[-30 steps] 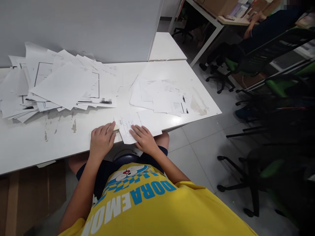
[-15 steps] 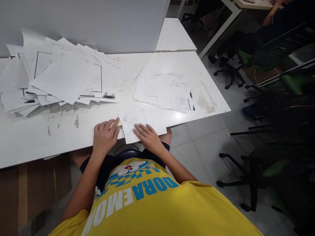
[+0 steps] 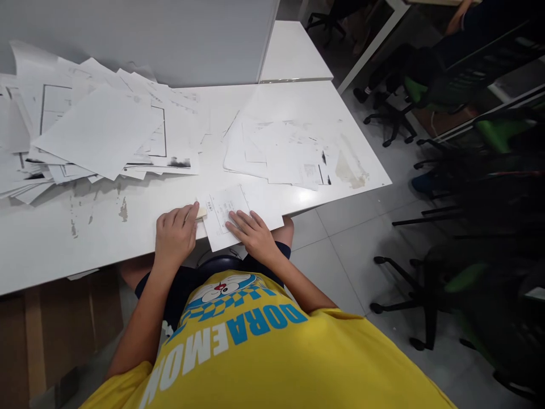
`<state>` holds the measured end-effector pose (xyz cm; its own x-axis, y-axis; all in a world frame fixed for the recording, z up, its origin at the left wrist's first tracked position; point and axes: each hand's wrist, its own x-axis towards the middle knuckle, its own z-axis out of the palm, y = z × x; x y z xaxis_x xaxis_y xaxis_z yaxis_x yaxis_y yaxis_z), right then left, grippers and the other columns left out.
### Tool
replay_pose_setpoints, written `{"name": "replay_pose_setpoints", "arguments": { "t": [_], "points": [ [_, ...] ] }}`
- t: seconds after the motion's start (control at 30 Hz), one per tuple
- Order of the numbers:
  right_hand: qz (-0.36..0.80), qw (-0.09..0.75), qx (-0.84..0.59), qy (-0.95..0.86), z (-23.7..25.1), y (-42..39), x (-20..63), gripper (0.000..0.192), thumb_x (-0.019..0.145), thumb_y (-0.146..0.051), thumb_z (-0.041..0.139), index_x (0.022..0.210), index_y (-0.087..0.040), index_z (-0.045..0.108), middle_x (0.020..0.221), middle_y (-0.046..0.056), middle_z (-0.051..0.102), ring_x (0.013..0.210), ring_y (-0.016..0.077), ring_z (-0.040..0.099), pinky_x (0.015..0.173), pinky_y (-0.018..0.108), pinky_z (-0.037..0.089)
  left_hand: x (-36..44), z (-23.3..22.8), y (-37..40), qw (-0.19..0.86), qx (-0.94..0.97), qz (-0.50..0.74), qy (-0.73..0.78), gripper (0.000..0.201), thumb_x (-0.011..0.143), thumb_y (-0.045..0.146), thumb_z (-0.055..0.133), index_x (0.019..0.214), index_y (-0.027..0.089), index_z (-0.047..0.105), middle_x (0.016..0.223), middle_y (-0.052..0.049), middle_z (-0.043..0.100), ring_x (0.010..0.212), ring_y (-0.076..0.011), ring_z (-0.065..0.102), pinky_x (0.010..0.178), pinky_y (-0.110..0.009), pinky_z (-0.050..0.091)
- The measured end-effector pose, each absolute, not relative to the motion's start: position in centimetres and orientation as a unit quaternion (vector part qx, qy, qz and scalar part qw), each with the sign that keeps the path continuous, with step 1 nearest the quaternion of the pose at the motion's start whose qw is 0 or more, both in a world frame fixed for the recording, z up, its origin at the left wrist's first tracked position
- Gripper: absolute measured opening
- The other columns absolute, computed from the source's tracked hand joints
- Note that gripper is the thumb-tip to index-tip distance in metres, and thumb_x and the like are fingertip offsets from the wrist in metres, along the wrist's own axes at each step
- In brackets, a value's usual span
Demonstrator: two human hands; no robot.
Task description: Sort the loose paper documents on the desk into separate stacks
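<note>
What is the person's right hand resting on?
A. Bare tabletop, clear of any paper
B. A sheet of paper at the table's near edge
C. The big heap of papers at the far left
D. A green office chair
B: the right hand lies flat with its fingers spread on a printed sheet of paper that overhangs the near edge of the white table, while the left hand holds a small pale object just beside that sheet.
</note>
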<state>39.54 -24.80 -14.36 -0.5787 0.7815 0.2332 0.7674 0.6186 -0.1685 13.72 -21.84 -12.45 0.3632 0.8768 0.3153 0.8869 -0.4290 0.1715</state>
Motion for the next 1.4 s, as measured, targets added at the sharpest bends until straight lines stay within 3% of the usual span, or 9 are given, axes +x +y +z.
{"name": "replay_pose_setpoints", "arguments": {
  "t": [0.2,0.43,0.57,0.7,0.87,0.97,1.07,1.27,1.4],
  "points": [
    [0.035,0.137,-0.435,-0.889,-14.7,-24.6,39.3,0.065,0.090,-0.003,0.045,0.153,-0.017,0.043,0.161,0.008,0.038,0.152,0.0239,0.031,0.125,0.048,0.028,14.3,-12.3,-21.9,0.022,-0.819,-0.193,-0.540,0.049,0.098,0.033,0.043,0.144,0.019,0.051,0.127,-0.015,0.066,0.117,-0.0299,0.056,0.098,-0.046,0.034],
    [0.024,0.160,-0.440,-0.883,-13.9,-24.2,40.2,0.067,0.087,-0.004,0.043,0.153,-0.017,0.043,0.159,0.009,0.041,0.151,0.0258,0.033,0.125,0.051,0.028,14.2,-12.8,-22.1,0.041,-0.818,-0.204,-0.536,0.055,0.097,0.034,0.044,0.148,0.017,0.046,0.132,-0.017,0.063,0.121,-0.0306,0.056,0.096,-0.044,0.037],
    [-0.008,0.243,-0.484,-0.840,-11.8,-22.1,41.7,0.078,0.085,-0.002,0.037,0.159,-0.023,0.032,0.159,0.005,0.042,0.150,0.0246,0.035,0.123,0.054,0.031,14.2,-13.1,-22.2,0.086,-0.811,-0.220,-0.535,0.055,0.097,0.034,0.045,0.149,0.017,0.045,0.131,-0.017,0.064,0.117,-0.0296,0.058,0.094,-0.042,0.037],
    [-0.067,0.336,-0.516,-0.785,-8.0,-18.0,38.4,0.081,0.086,-0.002,0.031,0.163,-0.025,0.020,0.161,0.003,0.038,0.154,0.0239,0.025,0.124,0.056,0.030,14.2,-13.1,-22.4,0.104,-0.808,-0.230,-0.533,0.052,0.096,0.032,0.046,0.145,0.016,0.050,0.126,-0.016,0.067,0.113,-0.0289,0.059,0.093,-0.042,0.038],
    [-0.108,0.266,-0.477,-0.831,-4.7,-10.2,26.4,0.070,0.093,-0.005,0.037,0.161,-0.019,0.025,0.167,0.004,0.024,0.157,0.0273,0.010,0.127,0.054,0.018,14.2,-12.9,-22.5,0.111,-0.802,-0.226,-0.541,0.050,0.095,0.029,0.047,0.143,0.016,0.052,0.122,-0.015,0.068,0.109,-0.0289,0.061,0.091,-0.042,0.039],
    [-0.087,0.200,-0.430,-0.876,-4.8,-5.6,19.6,0.057,0.100,-0.013,0.036,0.157,-0.010,0.032,0.165,0.009,0.027,0.154,0.0278,0.020,0.124,0.047,0.020,14.1,-12.9,-22.4,0.121,-0.803,-0.223,-0.539,0.050,0.094,0.027,0.047,0.143,0.016,0.052,0.122,-0.015,0.068,0.107,-0.0288,0.061,0.090,-0.043,0.040],
    [-0.041,0.122,-0.368,-0.921,-5.4,-3.1,16.6,0.061,0.103,-0.044,0.036,0.150,-0.006,0.041,0.158,0.010,0.041,0.148,0.0250,0.033,0.119,0.038,0.030,14.1,-12.8,-22.3,0.134,-0.803,-0.230,-0.533,0.052,0.094,0.027,0.047,0.145,0.017,0.050,0.120,-0.014,0.069,0.106,-0.0281,0.062,0.090,-0.042,0.040],
    [-0.030,0.186,-0.363,-0.912,-4.6,-4.9,23.7,0.064,0.104,-0.052,0.038,0.156,-0.013,0.036,0.166,0.007,0.027,0.155,0.0232,0.019,0.126,0.039,0.016,13.9,-12.8,-21.9,0.154,-0.804,-0.238,-0.522,0.057,0.093,0.026,0.049,0.149,0.018,0.044,0.123,-0.015,0.068,0.105,-0.0280,0.061,0.091,-0.042,0.040],
    [0.031,0.178,-0.519,-0.836,-5.9,-7.1,34.9,0.073,0.100,-0.053,0.051,0.159,-0.015,0.031,0.168,0.013,0.018,0.157,0.0287,0.013,0.127,0.048,0.015,13.8,-13.2,-21.7,0.175,-0.800,-0.238,-0.523,0.051,0.094,0.027,0.052,0.144,0.016,0.051,0.123,-0.013,0.069,0.105,-0.0270,0.061,0.092,-0.041,0.039]
  ]
}}
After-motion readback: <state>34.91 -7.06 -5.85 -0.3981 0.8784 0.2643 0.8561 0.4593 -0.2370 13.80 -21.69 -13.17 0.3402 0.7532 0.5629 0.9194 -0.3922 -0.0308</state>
